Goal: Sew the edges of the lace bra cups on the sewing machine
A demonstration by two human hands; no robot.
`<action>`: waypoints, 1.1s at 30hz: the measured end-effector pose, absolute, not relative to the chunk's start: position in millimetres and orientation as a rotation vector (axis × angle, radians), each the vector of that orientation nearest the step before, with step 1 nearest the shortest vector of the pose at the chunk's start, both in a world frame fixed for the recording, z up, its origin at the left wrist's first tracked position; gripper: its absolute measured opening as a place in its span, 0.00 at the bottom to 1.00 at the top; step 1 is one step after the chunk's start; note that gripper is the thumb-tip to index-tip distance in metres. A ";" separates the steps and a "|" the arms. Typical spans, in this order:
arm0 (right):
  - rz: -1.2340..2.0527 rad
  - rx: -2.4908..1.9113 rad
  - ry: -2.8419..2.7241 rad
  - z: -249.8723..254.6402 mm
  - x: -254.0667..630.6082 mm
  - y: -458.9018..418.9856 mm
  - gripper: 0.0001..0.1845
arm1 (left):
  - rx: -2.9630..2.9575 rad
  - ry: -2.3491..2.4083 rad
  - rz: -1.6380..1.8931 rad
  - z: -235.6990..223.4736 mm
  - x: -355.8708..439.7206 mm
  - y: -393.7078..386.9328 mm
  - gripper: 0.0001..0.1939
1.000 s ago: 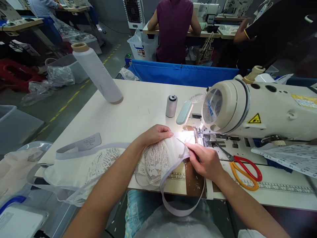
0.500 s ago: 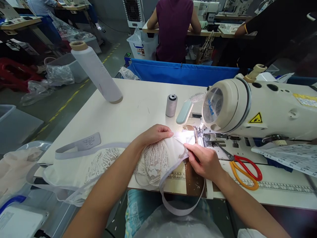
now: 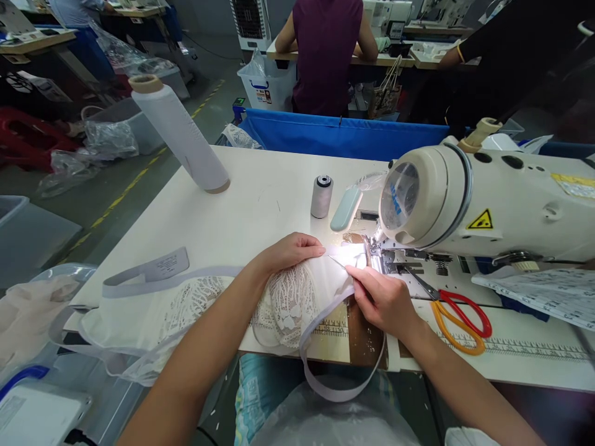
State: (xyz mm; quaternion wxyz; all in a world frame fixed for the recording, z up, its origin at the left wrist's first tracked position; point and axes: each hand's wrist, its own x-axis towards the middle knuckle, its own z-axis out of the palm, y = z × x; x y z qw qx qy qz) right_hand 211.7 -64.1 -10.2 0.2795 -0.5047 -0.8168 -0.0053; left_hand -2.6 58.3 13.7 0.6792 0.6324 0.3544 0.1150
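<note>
A white lace bra [image 3: 292, 303] with lilac-grey elastic lies at the table's front edge, one strap looping down over it. My left hand [image 3: 292, 251] pinches the upper edge of its cup between thumb and fingers. Closed round a thin pointed metal tool [image 3: 336, 262], my right hand [image 3: 381, 297] rests at the cup's right side. The tool's tip lies on the white fabric near my left fingertips; my fingers hide its handle. Just beyond, the lit needle area of the sewing machine [image 3: 502, 198] is close to the fabric.
Scissors [image 3: 460, 319] with red and orange handles lie right of my right hand. A small thread spool [image 3: 321, 197] and a large tilted cone [image 3: 181, 136] stand behind. More lace garment [image 3: 139, 316] spreads leftward. Co-workers sit beyond a blue cloth bin [image 3: 344, 137].
Almost nothing differs. The tool's tip has shifted very slightly on the fabric, while both hands keep their places and holds.
</note>
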 end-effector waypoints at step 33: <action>-0.141 -1.375 -2.212 -9.3 210.4 -65.9 0.16 | 1.253 0.811 0.239 17.3 -2.2 58.8 0.12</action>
